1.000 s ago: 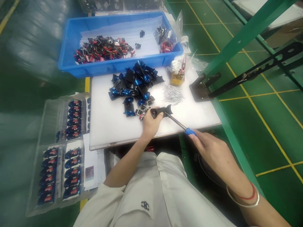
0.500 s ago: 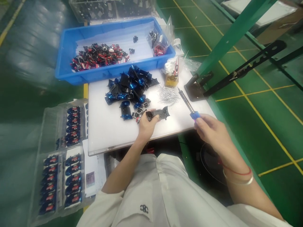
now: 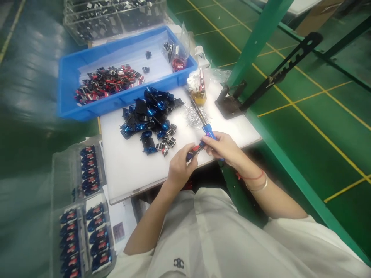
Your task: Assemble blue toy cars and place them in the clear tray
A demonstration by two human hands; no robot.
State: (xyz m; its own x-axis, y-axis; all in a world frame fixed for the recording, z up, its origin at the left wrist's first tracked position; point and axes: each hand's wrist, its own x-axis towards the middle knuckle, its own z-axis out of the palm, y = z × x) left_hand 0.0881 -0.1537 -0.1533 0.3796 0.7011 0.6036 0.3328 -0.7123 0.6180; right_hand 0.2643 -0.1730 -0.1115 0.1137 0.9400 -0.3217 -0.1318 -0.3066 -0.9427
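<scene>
My left hand (image 3: pixel 180 166) is closed on a small black and blue plastic shell part (image 3: pixel 189 156), tilted on edge near the table's front, with a red piece showing on it. Between thumb and fingers of my right hand (image 3: pixel 227 150) is a soldering iron (image 3: pixel 208 130) with a blue handle, its metal barrel pointing up and away over loose metal pins (image 3: pixel 193 117). My right fingertips also meet the far end of the shell part. Small metal-cased components (image 3: pixel 171 142) lie left of the hands, beside a heap of black and blue shell parts (image 3: pixel 148 112).
A blue bin (image 3: pixel 121 92) with red and black components stands behind the heap. Beyond the pins is a yellow container (image 3: pixel 199 99). A black iron stand (image 3: pixel 230 106) sits at the right by a green post (image 3: pixel 255 42). Clear trays (image 3: pixel 84 208) of blue parts are lower left.
My right hand has come left with the soldering iron and now meets the shell part. My left hand has turned the part from flat to tilted. The camera view has shifted.
</scene>
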